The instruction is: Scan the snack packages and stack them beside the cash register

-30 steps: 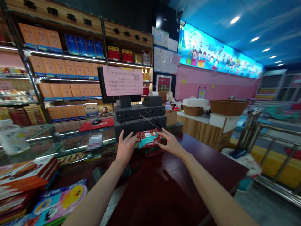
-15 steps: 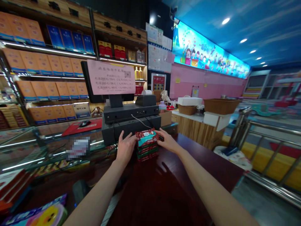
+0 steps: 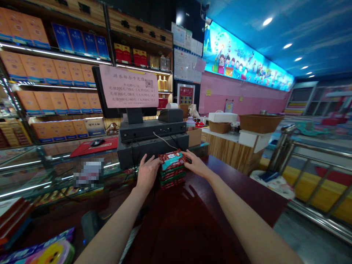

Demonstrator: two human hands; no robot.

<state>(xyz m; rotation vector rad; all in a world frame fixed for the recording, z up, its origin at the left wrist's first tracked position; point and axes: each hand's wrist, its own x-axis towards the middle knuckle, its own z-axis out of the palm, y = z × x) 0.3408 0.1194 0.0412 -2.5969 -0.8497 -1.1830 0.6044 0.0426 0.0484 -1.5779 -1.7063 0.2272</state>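
A small stack of red and teal snack packets (image 3: 172, 167) stands on the dark red wooden counter (image 3: 192, 223), right in front of the black cash register (image 3: 152, 141). My left hand (image 3: 147, 172) presses against the stack's left side with fingers curled round it. My right hand (image 3: 195, 165) holds the stack's right side, fingers closed on the top packets. Both forearms reach forward across the counter.
A monitor with a pink price notice (image 3: 128, 88) stands on the register. A glass display case (image 3: 41, 168) lies to the left, with shelves of orange and blue boxes (image 3: 55, 80) behind. Wicker baskets (image 3: 260, 123) sit on a wooden counter at right, beside a metal railing (image 3: 308, 168).
The top packet, held slightly raised a second ago, now rests on the stack with both hands at its sides. The view has swung to the right.
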